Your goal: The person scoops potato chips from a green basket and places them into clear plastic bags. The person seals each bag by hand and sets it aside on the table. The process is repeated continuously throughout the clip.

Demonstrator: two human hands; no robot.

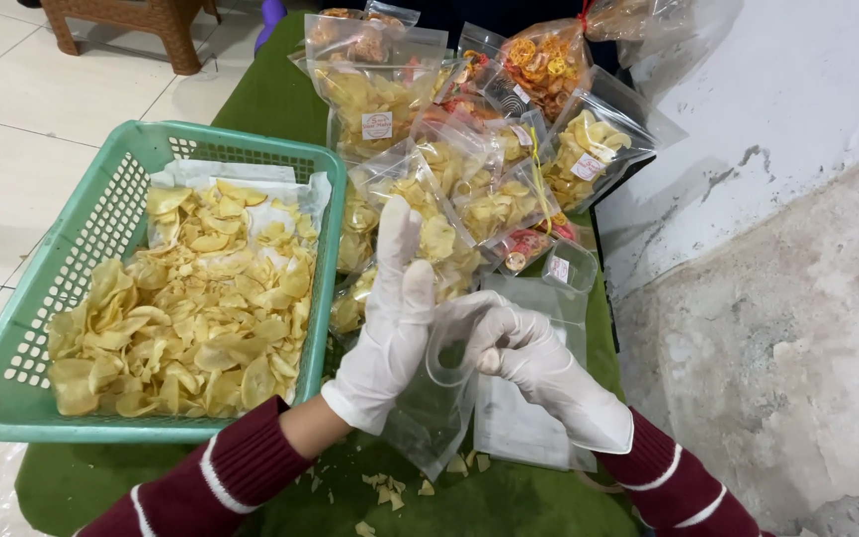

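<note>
Two hands in white gloves are working over a green cloth [280,94]. The left hand [395,308] is standing with its fingers stretched upward and close together, and it is lying against one empty clear bag [429,398]. The right hand [519,348] is curling its fingers around the mouth of this same bag and is holding the mouth open in a round shape. The bag is hanging down between the two hands, just above the cloth, and nothing is showing inside it.

One green plastic basket [101,214] is sitting at the left side of the hands, near them. It is lined with white paper and is carrying a big heap of yellow chips [191,318], too many to count. One flat pile of empty clear bags [524,418] is lying under the right hand.

Behind the hands, filled bags of chips [449,169] are leaning on each other; I am counting about ten, but some are hiding others. One bigger bag with orange ring-shaped snacks [544,60] is standing at the back. A few small crumbs [385,489] are lying on the cloth below the hanging bag.
</note>
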